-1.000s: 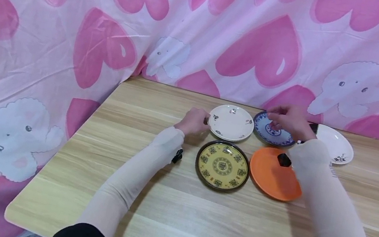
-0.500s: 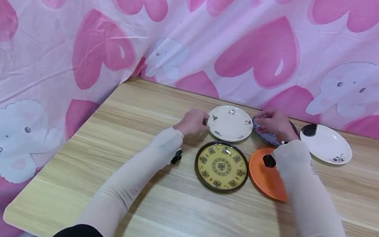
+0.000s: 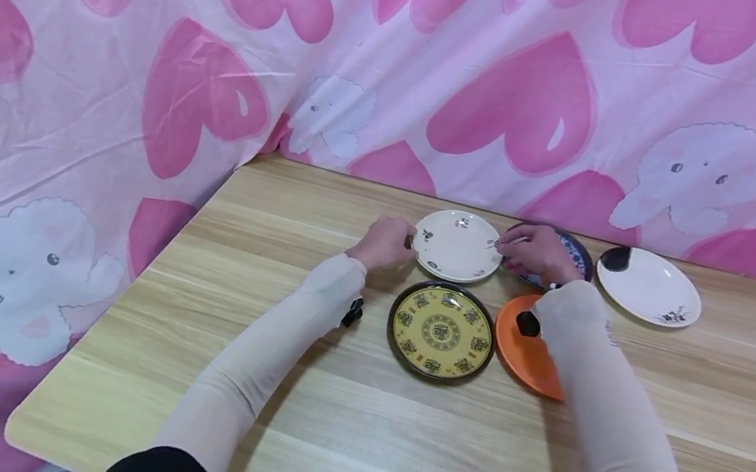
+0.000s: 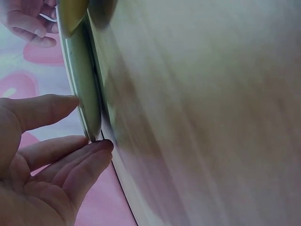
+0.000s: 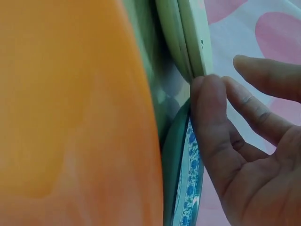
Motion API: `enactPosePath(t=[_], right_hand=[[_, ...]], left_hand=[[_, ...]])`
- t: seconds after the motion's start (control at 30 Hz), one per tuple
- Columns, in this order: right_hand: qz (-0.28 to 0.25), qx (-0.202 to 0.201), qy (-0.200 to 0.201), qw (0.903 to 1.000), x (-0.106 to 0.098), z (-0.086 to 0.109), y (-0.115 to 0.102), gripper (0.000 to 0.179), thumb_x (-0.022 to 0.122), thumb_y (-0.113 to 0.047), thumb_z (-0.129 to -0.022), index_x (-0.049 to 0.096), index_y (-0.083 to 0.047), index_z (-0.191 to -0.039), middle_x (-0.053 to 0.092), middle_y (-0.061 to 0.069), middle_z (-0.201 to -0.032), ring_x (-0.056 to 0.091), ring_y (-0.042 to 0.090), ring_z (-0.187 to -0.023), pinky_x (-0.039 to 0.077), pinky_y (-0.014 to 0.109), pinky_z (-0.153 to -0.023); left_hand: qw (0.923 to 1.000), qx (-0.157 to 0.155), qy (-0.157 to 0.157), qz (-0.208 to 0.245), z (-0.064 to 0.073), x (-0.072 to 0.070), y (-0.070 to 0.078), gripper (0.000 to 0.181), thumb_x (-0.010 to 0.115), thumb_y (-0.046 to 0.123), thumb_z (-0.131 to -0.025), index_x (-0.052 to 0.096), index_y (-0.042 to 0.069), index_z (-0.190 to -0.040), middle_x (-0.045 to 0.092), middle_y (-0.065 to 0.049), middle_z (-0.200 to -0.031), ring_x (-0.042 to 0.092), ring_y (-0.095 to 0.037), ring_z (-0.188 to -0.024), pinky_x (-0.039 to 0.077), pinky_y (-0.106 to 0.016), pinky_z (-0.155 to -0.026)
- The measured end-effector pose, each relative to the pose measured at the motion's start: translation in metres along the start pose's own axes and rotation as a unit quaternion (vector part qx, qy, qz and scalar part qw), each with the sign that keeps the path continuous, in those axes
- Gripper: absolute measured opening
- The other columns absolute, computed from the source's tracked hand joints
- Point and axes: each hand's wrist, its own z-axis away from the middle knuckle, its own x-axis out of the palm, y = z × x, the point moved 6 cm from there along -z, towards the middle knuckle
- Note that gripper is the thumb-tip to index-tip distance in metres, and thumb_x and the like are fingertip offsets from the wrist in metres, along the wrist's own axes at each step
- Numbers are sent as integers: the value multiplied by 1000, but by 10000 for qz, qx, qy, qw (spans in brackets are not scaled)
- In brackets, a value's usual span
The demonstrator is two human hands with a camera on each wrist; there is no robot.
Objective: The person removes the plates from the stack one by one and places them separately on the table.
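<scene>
My left hand (image 3: 386,244) pinches the left rim of a white plate (image 3: 458,246) with small floral motifs. In the left wrist view its thumb touches one face of the rim (image 4: 84,84), with the fingers at the edge. My right hand (image 3: 542,253) has reached the same plate's right rim. Its fingertips (image 5: 207,92) touch the edge while the thumb (image 5: 270,77) stands apart. Two white rims (image 5: 186,37) show stacked there. Under the right hand lies a blue-patterned plate (image 3: 576,252), partly hidden.
A yellow plate (image 3: 441,332) with a dark rim lies in front of the white one. Beside it an orange plate (image 3: 530,356) is partly covered by the right sleeve. Another white plate (image 3: 650,287) with a black patch lies far right. A pink curtain (image 3: 408,64) backs the wooden table (image 3: 254,248).
My right hand has moved left, from over the blue plate to the white plate's right rim. More of the orange and far-right plates was uncovered or covered as the arm shifted; my left hand stayed.
</scene>
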Motion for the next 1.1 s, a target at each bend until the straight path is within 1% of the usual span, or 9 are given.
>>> enactPosePath(t=[0.2,0.33,0.43,0.53,0.67,0.8,0.87,0.97,1.1], right_hand=[[9,19,26,10000,2,0,-2,31,59,-12,-89,56,4,-116,59,18,-105,65,24,-80,57,38,-78],[6,-2,33,10000,3,1,-4,31,60,-9,-87,56,7,-112,58,20,-104,67,22,-75,58,38,-76],[209,0,69,9998,3,2,-5,29,62,-8,-85,58,8,-109,58,22,-103,67,18,-69,58,37,-73],[429,37,89,9990,4,3,-6,28,63,-9,-85,59,7,-107,58,22,-104,69,18,-69,58,36,-71],[640,-9,100,9979,4,4,-8,27,63,-9,-84,60,5,-106,59,23,-106,70,20,-71,58,35,-71],[513,-46,33,9987,7,3,-10,29,63,-7,-83,59,7,-108,56,24,-114,70,20,-72,58,36,-73],[405,-3,-5,9992,9,3,-9,29,63,-5,-83,59,7,-110,54,25,-119,70,20,-72,58,36,-75],[341,61,-47,9994,10,3,-8,30,62,-4,-84,58,8,-111,52,26,-123,70,20,-72,57,38,-77],[407,93,-43,9991,11,4,-7,30,62,-5,-83,58,6,-111,53,24,-121,69,19,-72,57,38,-78]], left_hand=[[10000,7,62,-55,-1,0,0,15,66,16,-83,66,8,-95,63,-4,-82,55,-16,-71,46,-17,-55],[10000,10,64,-18,-1,1,0,15,66,15,-83,66,8,-95,63,-3,-83,57,-16,-73,47,-18,-57],[10000,-18,59,10,-1,1,0,17,66,14,-82,66,7,-97,64,-4,-85,58,-17,-74,49,-19,-58],[10000,-62,48,-28,-1,1,0,16,65,14,-83,66,7,-98,65,-4,-88,59,-18,-78,50,-21,-65],[9997,-27,106,-204,-2,0,0,9,64,12,-83,66,9,-91,64,-4,-88,58,-18,-81,50,-25,-72],[9995,15,122,-299,-2,-1,0,7,60,8,-84,66,9,-88,63,-4,-83,57,-18,-77,49,-25,-68],[9996,1,67,-269,-2,-1,0,11,58,3,-83,65,9,-88,63,-3,-82,57,-18,-76,49,-25,-68],[9995,-7,-28,-328,-2,0,1,20,57,-3,-80,66,10,-92,64,-3,-85,56,-18,-80,49,-25,-73],[9994,-45,-148,-307,-2,1,0,35,58,-7,-77,66,9,-108,66,-4,-98,57,-18,-88,50,-26,-82]])
